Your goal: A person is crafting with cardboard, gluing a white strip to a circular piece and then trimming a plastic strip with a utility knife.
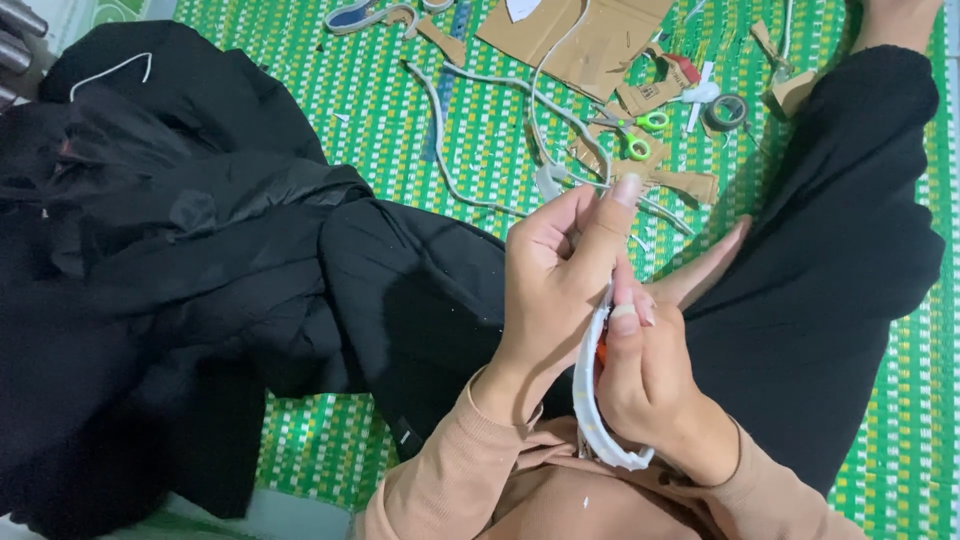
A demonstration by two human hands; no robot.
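While you sit on the green woven mat [330, 110], both your hands meet over your lap.
Left hand: your left hand [560, 290] has a closed grip on the upper end of the white curved band [585, 390], thumb raised straight up.
Right hand: your right hand [650, 375] has a closed grip pinching the band's edge just beside the left hand; something orange shows between the fingers, too hidden to tell.
Band: the white curved band runs down from between your hands towards your peach sleeves [440, 480].
Beyond the hands: green-handled scissors [630, 135], cardboard pieces [590, 40], a tape roll [725, 112] and pale cords [480, 85].
Left of the hands: heaped black cloth [170, 260].
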